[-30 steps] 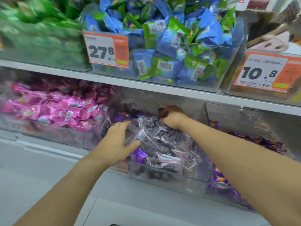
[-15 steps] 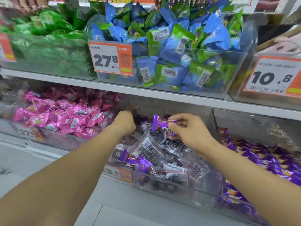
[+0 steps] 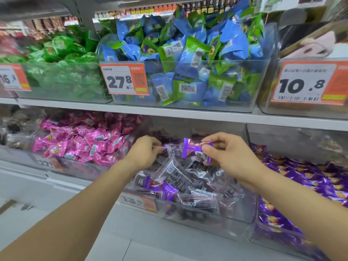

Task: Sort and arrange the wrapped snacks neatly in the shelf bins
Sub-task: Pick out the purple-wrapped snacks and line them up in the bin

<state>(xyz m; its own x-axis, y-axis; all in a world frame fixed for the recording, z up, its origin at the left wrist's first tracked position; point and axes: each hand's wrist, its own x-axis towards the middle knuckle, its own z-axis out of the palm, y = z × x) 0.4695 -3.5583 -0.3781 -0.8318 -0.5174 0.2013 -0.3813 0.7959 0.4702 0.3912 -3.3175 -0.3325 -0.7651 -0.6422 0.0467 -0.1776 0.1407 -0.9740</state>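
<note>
A clear bin (image 3: 207, 221) on the lower shelf holds several black-and-clear wrapped snacks (image 3: 177, 176) with a few purple ones mixed in. My right hand (image 3: 227, 159) pinches a purple wrapped snack (image 3: 194, 150) by its right end, lifted above the pile. At the bin's back left, my left hand (image 3: 145, 153) has its fingers closed on a wrapper edge, apparently a purple one; what it grips is mostly hidden.
A bin of pink snacks (image 3: 81, 144) stands to the left, a bin of purple snacks (image 3: 305, 187) to the right. The upper shelf carries bins of green packets (image 3: 62, 72) and blue-green packets (image 3: 190, 61), with price tags on the fronts.
My right hand has lifted the purple snack slightly higher above the pile. My left hand stays at the back left of the bin. The camera has tilted upward.
</note>
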